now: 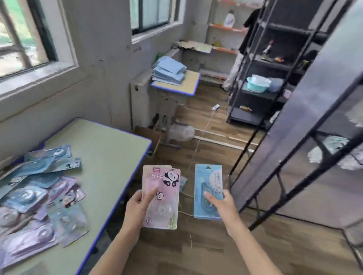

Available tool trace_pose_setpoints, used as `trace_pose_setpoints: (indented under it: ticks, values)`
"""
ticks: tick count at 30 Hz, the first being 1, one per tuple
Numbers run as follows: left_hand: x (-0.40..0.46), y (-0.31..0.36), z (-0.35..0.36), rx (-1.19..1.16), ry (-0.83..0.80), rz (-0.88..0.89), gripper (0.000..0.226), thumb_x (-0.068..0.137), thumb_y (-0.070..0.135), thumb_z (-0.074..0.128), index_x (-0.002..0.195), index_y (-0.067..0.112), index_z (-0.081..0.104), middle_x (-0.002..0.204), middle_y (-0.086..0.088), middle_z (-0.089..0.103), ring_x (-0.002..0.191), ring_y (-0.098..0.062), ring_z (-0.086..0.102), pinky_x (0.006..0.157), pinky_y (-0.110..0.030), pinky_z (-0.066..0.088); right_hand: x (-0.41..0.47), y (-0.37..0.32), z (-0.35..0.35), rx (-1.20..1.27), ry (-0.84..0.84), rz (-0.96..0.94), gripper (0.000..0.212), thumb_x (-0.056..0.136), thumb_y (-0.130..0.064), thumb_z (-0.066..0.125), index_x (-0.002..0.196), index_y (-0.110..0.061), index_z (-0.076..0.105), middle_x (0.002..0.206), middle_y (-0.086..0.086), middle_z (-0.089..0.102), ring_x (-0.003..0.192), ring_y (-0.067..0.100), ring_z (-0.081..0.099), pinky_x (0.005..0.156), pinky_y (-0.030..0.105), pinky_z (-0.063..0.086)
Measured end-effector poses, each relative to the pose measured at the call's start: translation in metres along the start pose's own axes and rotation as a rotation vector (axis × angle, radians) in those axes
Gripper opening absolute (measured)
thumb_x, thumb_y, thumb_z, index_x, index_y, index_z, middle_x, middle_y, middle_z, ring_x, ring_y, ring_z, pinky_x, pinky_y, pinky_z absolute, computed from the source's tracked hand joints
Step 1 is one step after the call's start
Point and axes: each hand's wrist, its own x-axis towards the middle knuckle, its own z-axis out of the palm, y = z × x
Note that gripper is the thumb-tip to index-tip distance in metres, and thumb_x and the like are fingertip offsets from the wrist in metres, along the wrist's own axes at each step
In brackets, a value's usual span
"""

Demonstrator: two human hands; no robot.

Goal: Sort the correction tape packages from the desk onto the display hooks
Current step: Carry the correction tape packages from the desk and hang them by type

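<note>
Carrying step, judged from the frame: left hand (138, 206) clamped on a pink package (160, 197), right hand (221, 204) pinching a blue package (208, 191), both off the desk (112, 154) edge, toward the display rack (302, 143). Next: aligning each hang-hole with a hook, none clearly visible.

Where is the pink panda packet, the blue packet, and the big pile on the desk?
pink panda packet (163, 191), head view, middle of its card front
blue packet (208, 180), head view, upper card face
pile of packages (32, 194), head view, middle of the heap
</note>
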Motion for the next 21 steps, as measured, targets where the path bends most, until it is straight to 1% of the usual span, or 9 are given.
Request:
trace_pose_setpoints:
  ticks: [3,6,8,9,11,13,15,18,21]
  values:
    - [0.0,-0.006,0.054,0.029,-0.133,-0.028,0.058,0.071,0.05,0.08,0.085,-0.001,0.057,0.075,-0.006,0.059,0.071,-0.018,0.057,0.067,-0.033,0.042,-0.007,0.002,-0.061,0.045,0.115,-0.023,0.039,0.082,-0.021,0.076,0.112,-0.009,0.055,0.108,0.004,0.069,0.086,0.012,0.068,0.065,0.021,0.053]
    - [-0.009,-0.013,0.122,0.094,-0.245,-0.074,0.064,0.061,0.066,0.081,0.08,0.011,0.055,0.078,-0.005,0.057,0.075,-0.021,0.055,0.071,-0.038,0.039,-0.018,0.006,-0.131,0.073,0.202,-0.026,0.037,0.082,-0.024,0.076,0.11,-0.014,0.056,0.104,-0.001,0.07,0.088,0.011,0.069,0.07,0.024,0.054]
    - [-0.02,-0.02,0.173,0.129,-0.331,-0.074,0.053,0.063,0.065,0.078,0.073,0.016,0.061,0.079,-0.003,0.064,0.077,-0.021,0.061,0.072,-0.04,0.042,-0.027,0.01,-0.184,0.105,0.268,-0.032,0.036,0.082,-0.022,0.076,0.11,-0.012,0.056,0.102,-0.001,0.07,0.086,0.01,0.069,0.066,0.022,0.053]
    - [-0.028,-0.023,0.2,0.151,-0.368,-0.072,0.053,0.063,0.066,0.077,0.075,0.016,0.063,0.081,-0.003,0.066,0.078,-0.022,0.063,0.073,-0.04,0.044,-0.032,0.011,-0.211,0.123,0.303,-0.031,0.036,0.082,-0.021,0.075,0.111,-0.012,0.056,0.102,0.0,0.07,0.085,0.01,0.069,0.063,0.02,0.053]
    - [-0.046,-0.03,0.254,0.172,-0.45,-0.071,0.073,0.059,0.071,0.076,0.084,0.004,0.059,0.081,-0.005,0.065,0.078,-0.022,0.061,0.074,-0.04,0.043,-0.045,0.015,-0.268,0.142,0.374,-0.037,0.035,0.083,-0.021,0.075,0.111,-0.011,0.056,0.102,0.0,0.069,0.083,0.008,0.068,0.058,0.016,0.051]
    - [-0.067,-0.036,0.304,0.166,-0.527,-0.049,0.08,0.055,0.071,0.077,0.085,-0.001,0.056,0.079,-0.008,0.063,0.076,-0.021,0.059,0.072,-0.039,0.042,-0.059,0.019,-0.321,0.15,0.444,-0.047,0.034,0.083,-0.021,0.074,0.11,-0.011,0.055,0.1,-0.001,0.069,0.081,0.007,0.068,0.055,0.014,0.049]
    - [-0.089,-0.04,0.35,0.173,-0.585,-0.076,0.079,0.052,0.069,0.08,0.083,0.001,0.057,0.079,-0.01,0.065,0.075,-0.023,0.061,0.072,-0.039,0.044,-0.074,0.023,-0.367,0.156,0.5,-0.054,0.032,0.084,-0.021,0.074,0.108,-0.012,0.055,0.096,-0.003,0.068,0.077,0.004,0.066,0.052,0.012,0.047]
    - [-0.119,-0.044,0.407,0.171,-0.644,-0.055,0.062,0.053,0.063,0.077,0.078,0.009,0.059,0.076,-0.003,0.07,0.07,-0.021,0.065,0.067,-0.036,0.049,-0.095,0.028,-0.425,0.141,0.569,-0.055,0.031,0.083,-0.026,0.074,0.106,-0.015,0.055,0.097,-0.004,0.068,0.079,0.004,0.067,0.055,0.015,0.048]
    - [-0.14,-0.049,0.454,0.172,-0.713,-0.06,0.066,0.056,0.062,0.078,0.085,0.008,0.056,0.079,-0.007,0.066,0.072,-0.023,0.063,0.07,-0.039,0.047,-0.108,0.029,-0.47,0.144,0.64,-0.047,0.034,0.083,-0.029,0.075,0.107,-0.016,0.054,0.1,-0.003,0.068,0.084,0.008,0.067,0.061,0.02,0.049]
